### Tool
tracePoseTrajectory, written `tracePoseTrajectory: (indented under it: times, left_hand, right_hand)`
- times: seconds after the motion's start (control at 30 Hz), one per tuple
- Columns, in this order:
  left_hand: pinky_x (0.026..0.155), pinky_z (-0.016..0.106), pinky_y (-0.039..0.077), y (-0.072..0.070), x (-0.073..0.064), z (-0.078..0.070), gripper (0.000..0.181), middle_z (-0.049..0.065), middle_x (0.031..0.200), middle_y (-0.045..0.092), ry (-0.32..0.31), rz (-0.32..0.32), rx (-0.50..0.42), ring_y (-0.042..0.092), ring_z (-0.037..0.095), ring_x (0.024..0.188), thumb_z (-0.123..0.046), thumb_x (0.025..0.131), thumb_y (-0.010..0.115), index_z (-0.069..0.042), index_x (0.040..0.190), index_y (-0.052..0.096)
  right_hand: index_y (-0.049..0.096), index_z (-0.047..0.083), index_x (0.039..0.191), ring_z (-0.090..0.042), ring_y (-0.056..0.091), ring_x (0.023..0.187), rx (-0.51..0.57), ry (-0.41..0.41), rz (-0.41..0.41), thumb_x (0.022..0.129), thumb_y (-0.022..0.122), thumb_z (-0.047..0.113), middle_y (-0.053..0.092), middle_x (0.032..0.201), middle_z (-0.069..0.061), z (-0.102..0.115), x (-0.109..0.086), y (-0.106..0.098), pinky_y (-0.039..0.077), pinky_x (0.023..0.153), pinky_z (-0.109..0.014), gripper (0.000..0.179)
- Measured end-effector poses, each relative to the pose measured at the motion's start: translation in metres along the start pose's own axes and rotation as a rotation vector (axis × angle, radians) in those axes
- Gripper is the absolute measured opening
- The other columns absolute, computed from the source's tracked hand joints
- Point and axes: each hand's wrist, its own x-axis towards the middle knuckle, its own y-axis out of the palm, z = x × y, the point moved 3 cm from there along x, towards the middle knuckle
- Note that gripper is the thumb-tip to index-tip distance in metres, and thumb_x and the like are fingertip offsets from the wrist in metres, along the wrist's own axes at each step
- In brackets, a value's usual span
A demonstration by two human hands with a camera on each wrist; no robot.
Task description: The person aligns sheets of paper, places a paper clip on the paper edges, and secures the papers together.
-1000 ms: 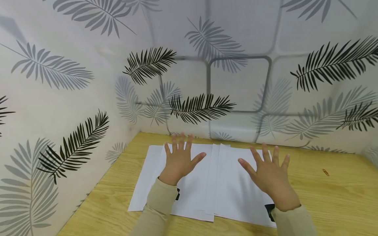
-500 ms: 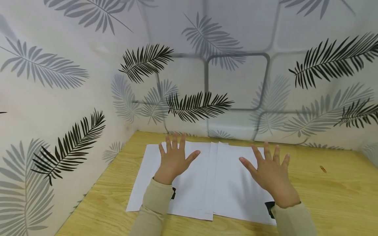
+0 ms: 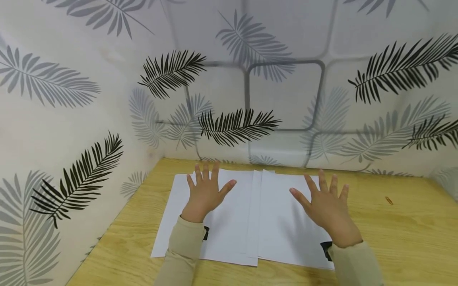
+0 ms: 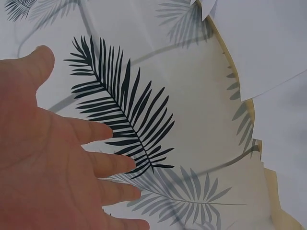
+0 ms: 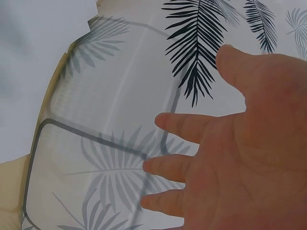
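Several white sheets of paper lie overlapping on the wooden table, in a left group and a right group. Over the left group my left hand hovers palm down, fingers straight and spread. My right hand is held the same way above the right group, casting a soft shadow on the paper. Both wrist views show bare palms with nothing held: the left palm at the left side, the right palm at the right side. A small orange paper clip lies to the right of my right hand.
The yellow wood-grain table meets a leaf-patterned curtain at its back edge. Along the left side, another leaf-patterned hanging borders the table. Dark wrist camera pieces show at the beige cuffs.
My left hand has drifted slightly left, while the right hand stays nearly in place. The whole head view has shifted a little; paper and paper clip lie as before.
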Motion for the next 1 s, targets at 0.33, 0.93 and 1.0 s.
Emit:
tracePoseTrajectory:
  times: [0.33,0.93,1.0]
  left_hand:
    - [0.107,0.069,0.003,-0.008,0.003,0.012,0.080,0.027,0.156,0.008,-0.046,0.016,-0.024,-0.002,0.050,0.141,-0.060,0.097,0.037,-0.006,0.154,0.018]
    - [0.107,0.069,0.007,-0.006,0.005,0.034,0.075,0.032,0.153,0.014,-0.155,0.013,-0.116,0.004,0.053,0.140,-0.056,0.101,0.030,0.000,0.151,0.023]
    - [0.106,0.069,0.008,-0.006,0.006,0.038,0.075,0.033,0.152,0.015,-0.165,0.009,-0.128,0.006,0.053,0.139,-0.055,0.101,0.029,0.001,0.150,0.024]
  right_hand:
    - [0.021,-0.001,0.151,-0.063,-0.002,0.132,0.034,0.013,0.039,0.097,0.025,0.066,0.004,0.150,-0.039,-0.008,0.007,0.000,-0.003,0.100,-0.074,0.087]
    - [0.019,-0.011,0.147,-0.068,0.004,0.128,0.089,0.025,0.039,0.099,0.027,0.061,0.005,0.146,-0.044,-0.018,0.006,0.000,0.009,0.102,-0.072,0.087]
    - [0.019,-0.012,0.147,-0.068,0.006,0.128,0.091,0.029,0.043,0.099,0.027,0.061,0.006,0.146,-0.045,-0.019,0.006,0.001,0.010,0.102,-0.072,0.088]
